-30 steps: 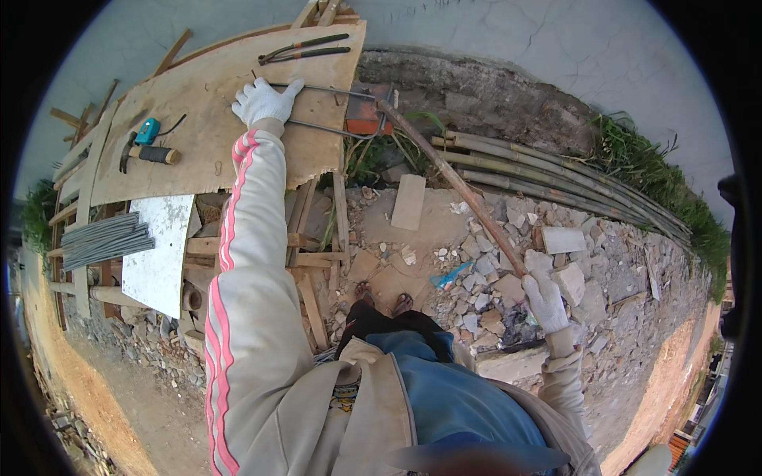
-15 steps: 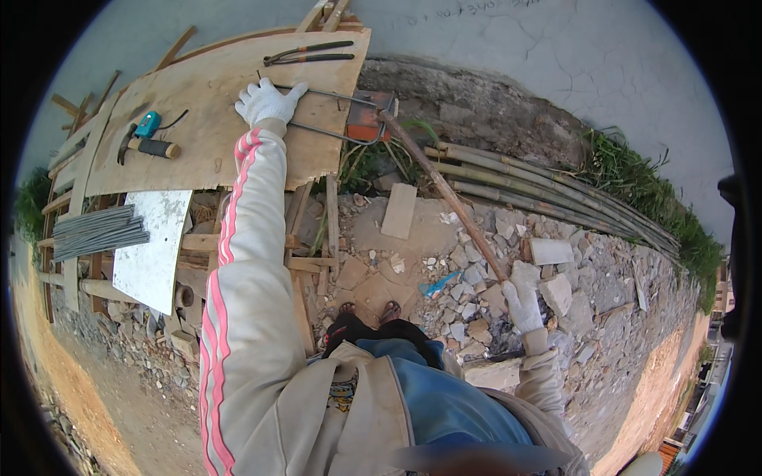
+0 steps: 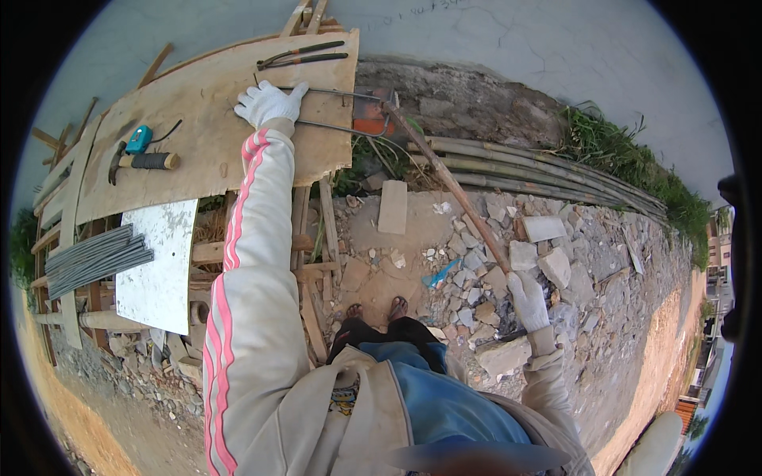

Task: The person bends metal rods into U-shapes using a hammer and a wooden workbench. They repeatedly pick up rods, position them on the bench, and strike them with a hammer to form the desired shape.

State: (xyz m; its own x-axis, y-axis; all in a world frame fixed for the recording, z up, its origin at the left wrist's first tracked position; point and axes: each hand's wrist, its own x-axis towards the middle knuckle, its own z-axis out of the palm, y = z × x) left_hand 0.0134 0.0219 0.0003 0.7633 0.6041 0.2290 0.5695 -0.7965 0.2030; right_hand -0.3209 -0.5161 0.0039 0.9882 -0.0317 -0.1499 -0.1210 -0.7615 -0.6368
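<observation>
My left hand point(image 3: 271, 105), in a white glove, lies palm down on a plywood board point(image 3: 214, 127) with its fingers spread over a bent steel rod point(image 3: 327, 125). The rod's U-shaped end juts past the board's right edge, above a reddish-orange block point(image 3: 370, 123). My right hand point(image 3: 527, 300), also gloved, is closed around the lower end of a long rusty metal bar point(image 3: 460, 194). The bar slants up and left, its far end beside the rod's bend; whether they touch I cannot tell. Orange-and-black long-handled pincers point(image 3: 303, 59) lie beyond my left hand.
A hammer point(image 3: 147, 161) and a teal tape measure point(image 3: 138, 140) rest on the board's left part. A bundle of cut steel rods point(image 3: 97, 260) lies over a white panel point(image 3: 159, 266). Bamboo poles point(image 3: 524, 178) run along the wall; broken stones point(image 3: 480, 305) cover the ground.
The view has shifted slightly. Against the board, my left hand, the bent rod and the bar's far end sit a little farther right. My right hand keeps its hold on the bar.
</observation>
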